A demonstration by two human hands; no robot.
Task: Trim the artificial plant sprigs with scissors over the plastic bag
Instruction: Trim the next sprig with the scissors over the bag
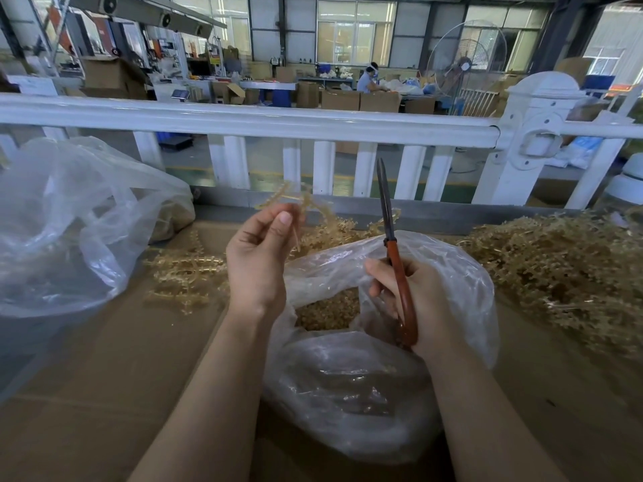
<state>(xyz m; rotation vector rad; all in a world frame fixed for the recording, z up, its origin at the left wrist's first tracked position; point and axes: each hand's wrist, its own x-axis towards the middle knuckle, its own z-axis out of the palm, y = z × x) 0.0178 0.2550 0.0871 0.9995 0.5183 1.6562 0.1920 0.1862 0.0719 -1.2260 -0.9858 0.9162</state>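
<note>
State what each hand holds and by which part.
Left hand pinches a sprig by its stem; right hand grips the scissors by their red handles.

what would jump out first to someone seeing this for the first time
The eye lands first on the scissors with the red-brown handle, gripped in the right hand with closed blades pointing up at centre. Left of them, the left hand pinches a pale tan sprig above the open plastic bag holding cut bits. A big heap of the same sprigs fills the right side, before a white railing.
</note>
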